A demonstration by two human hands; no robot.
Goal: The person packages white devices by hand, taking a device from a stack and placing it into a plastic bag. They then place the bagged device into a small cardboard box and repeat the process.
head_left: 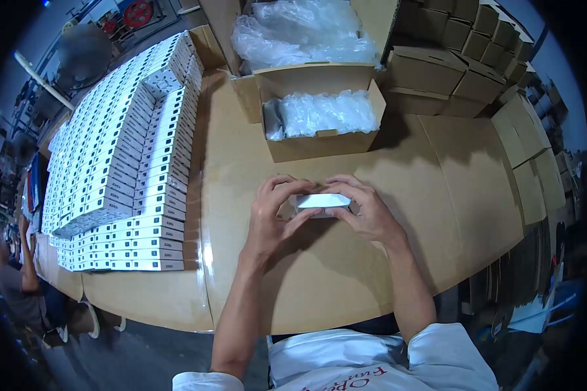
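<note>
Between my two hands is a small white box [323, 201], held just above the cardboard-covered table [319, 280]. My left hand [277, 207] grips its left end, the thumb on the near side and the fingers over the far side. The right hand [366, 208] closes on the other end in the same way. Beyond my hands stands an open cardboard carton [319, 148] with clear plastic-wrapped items [326, 114] inside. To the left, many similar white boxes [120, 156] are stacked in tight rows.
A larger open carton [246, 98] holding crumpled clear plastic bags [306, 29] stands at the back. Brown cartons [427, 72] are piled at the back right, with more cartons [528, 150] along the right edge. Another person [23, 287] is at the far left.
</note>
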